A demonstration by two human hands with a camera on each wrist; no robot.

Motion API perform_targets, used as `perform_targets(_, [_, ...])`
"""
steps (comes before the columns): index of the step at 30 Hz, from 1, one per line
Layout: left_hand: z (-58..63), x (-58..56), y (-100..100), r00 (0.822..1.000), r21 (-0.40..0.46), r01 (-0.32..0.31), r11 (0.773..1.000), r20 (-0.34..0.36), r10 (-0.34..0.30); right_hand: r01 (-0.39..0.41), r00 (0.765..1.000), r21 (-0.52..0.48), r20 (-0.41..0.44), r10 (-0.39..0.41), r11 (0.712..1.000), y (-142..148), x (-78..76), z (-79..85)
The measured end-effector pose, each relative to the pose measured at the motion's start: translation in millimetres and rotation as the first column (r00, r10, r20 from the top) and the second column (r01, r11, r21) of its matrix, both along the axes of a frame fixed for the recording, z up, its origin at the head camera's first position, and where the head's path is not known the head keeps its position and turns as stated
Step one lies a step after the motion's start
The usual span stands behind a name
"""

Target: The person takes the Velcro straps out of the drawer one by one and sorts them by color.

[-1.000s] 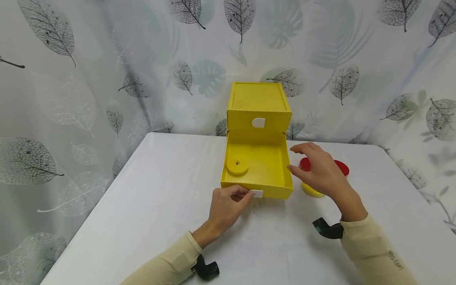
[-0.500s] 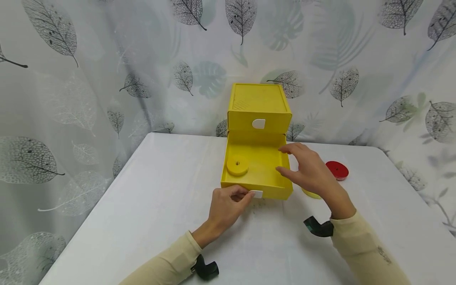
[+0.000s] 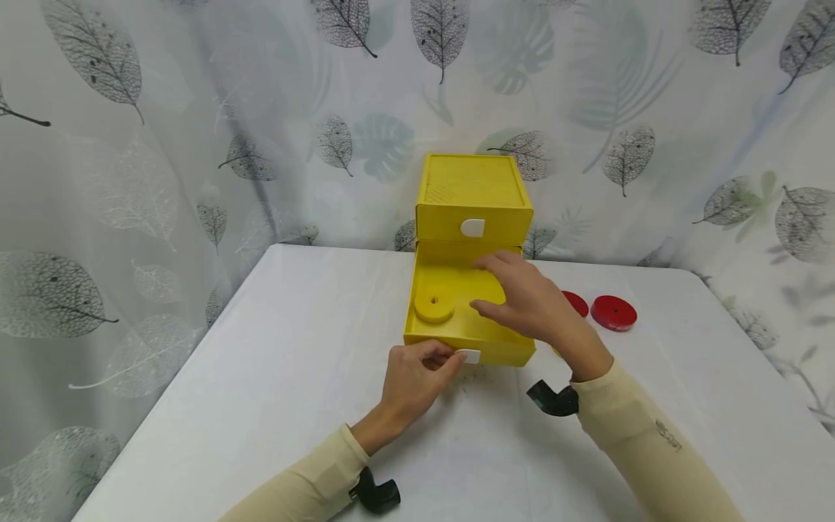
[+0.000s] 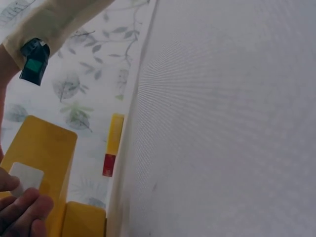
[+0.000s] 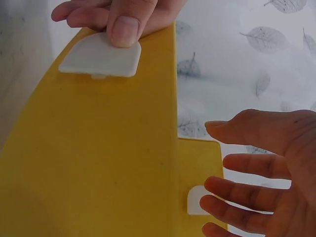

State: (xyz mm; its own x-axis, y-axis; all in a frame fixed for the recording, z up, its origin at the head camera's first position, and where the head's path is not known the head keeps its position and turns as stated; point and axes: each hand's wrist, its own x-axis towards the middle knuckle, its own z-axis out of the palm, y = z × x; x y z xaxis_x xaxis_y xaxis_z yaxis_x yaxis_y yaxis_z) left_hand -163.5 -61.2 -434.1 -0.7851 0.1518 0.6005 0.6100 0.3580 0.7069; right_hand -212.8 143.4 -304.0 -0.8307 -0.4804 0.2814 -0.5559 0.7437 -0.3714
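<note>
A yellow drawer [image 3: 499, 354] stands pulled out below a closed upper drawer in a yellow two-drawer box [image 3: 475, 181]. My left hand [image 3: 417, 373] pinches the lower drawer's white tab handle [image 3: 470, 356]; in the right wrist view its thumb presses on that handle [image 5: 101, 57]. Inside the drawer, on the left, lies a round yellow disc [image 3: 433, 304] with a small centre hole. Over the drawer's right half hovers my right hand [image 3: 528, 297], thumb and fingers spread apart and holding nothing. In the right wrist view the right hand [image 5: 269, 173] shows its parted fingers.
Right of the drawer lie a red disc [image 3: 614, 313] and another red disc [image 3: 577, 302], the second partly hidden by my right hand. A leaf-patterned curtain [image 3: 293, 109] hangs behind the white table [image 3: 313, 312].
My right hand has moved left, from beside the drawer's right edge to over its inside, uncovering the red discs. My left hand has stayed on the handle.
</note>
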Motion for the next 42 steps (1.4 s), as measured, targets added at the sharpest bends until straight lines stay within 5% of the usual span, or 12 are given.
perform_targets(19, [0.9, 0.7, 0, 1.000, -0.016, -0.009, 1.000, -0.004, 0.009, -0.052, 0.990, 0.117, 0.136, 0.036, 0.992, -35, -18.3, -9.0])
perform_targets(42, [0.4, -1.0, -1, 1.000, -0.004, -0.005, 1.000, -0.004, 0.005, -0.090, 0.980, 0.261, 0.193, 0.040, 0.961, -64, -33.5, -29.4])
